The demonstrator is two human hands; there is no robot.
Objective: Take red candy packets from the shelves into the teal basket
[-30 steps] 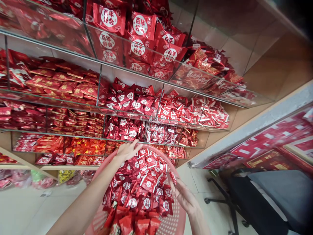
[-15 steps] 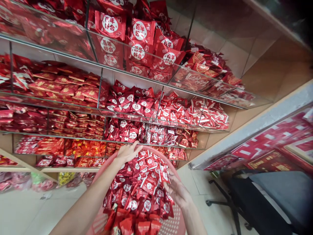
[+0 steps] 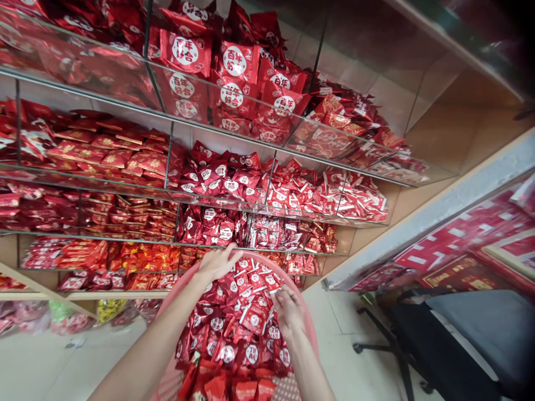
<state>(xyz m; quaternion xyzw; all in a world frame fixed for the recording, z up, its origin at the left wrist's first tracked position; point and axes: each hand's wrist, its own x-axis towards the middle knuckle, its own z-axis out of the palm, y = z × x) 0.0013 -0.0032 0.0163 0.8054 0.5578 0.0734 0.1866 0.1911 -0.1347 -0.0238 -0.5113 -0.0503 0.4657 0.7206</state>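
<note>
A pink plastic basket (image 3: pixel 310 328) stands in front of me, full of red candy packets (image 3: pixel 236 328). My left hand (image 3: pixel 218 263) grips the basket's far left rim, its thumb and fingers around the edge. On the right side of the basket, my right hand (image 3: pixel 289 311) lies over small red-and-white packets (image 3: pixel 256 317). Its fingers are slightly bent and apart, with the fingertips touching or just above the packets. Plain red packets (image 3: pixel 244 389) lie at the basket's near end.
Glass-fronted shelves (image 3: pixel 234 139) rise ahead, their compartments filled with red packets. A black office chair (image 3: pixel 443 340) stands on the tiled floor at right. Bagged goods (image 3: pixel 111 309) lie under the lowest shelf at left.
My right hand has moved left and up over the packets. A red-and-white packet that stood tilted at its fingertips now lies flatter among the others. My left hand stays on the rim.
</note>
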